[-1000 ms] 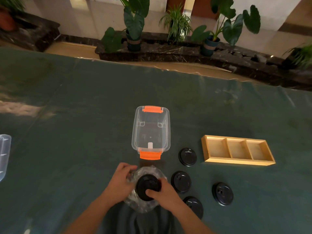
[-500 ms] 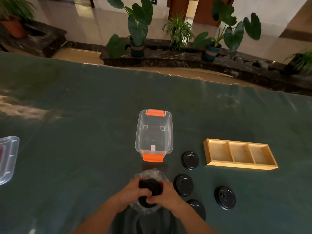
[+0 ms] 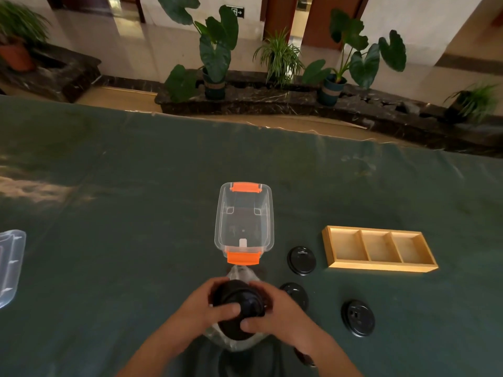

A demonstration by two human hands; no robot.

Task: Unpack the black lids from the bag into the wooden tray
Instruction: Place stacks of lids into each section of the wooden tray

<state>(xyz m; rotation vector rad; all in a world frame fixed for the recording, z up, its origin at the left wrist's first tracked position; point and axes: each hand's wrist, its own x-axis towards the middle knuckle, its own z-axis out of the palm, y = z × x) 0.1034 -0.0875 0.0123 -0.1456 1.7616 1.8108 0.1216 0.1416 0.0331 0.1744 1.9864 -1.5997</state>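
A clear plastic bag sits at the table's near edge with a stack of black lids showing through it. My left hand grips the stack from the left and my right hand grips it from the right, thumbs on top. Loose black lids lie on the green cloth: one beside the wooden tray, one partly behind my right hand, one further right, and one mostly hidden under my right forearm. The three-compartment wooden tray stands at the right with nothing in it.
A clear plastic box with orange latches stands just beyond the bag. A clear plastic lid lies at the left edge. The green cloth covers the table. Potted plants line the ledge behind.
My hands have closed in from the bag's sides onto the lid stack, and the stack has tilted up towards me. The loose lids and tray have not moved.
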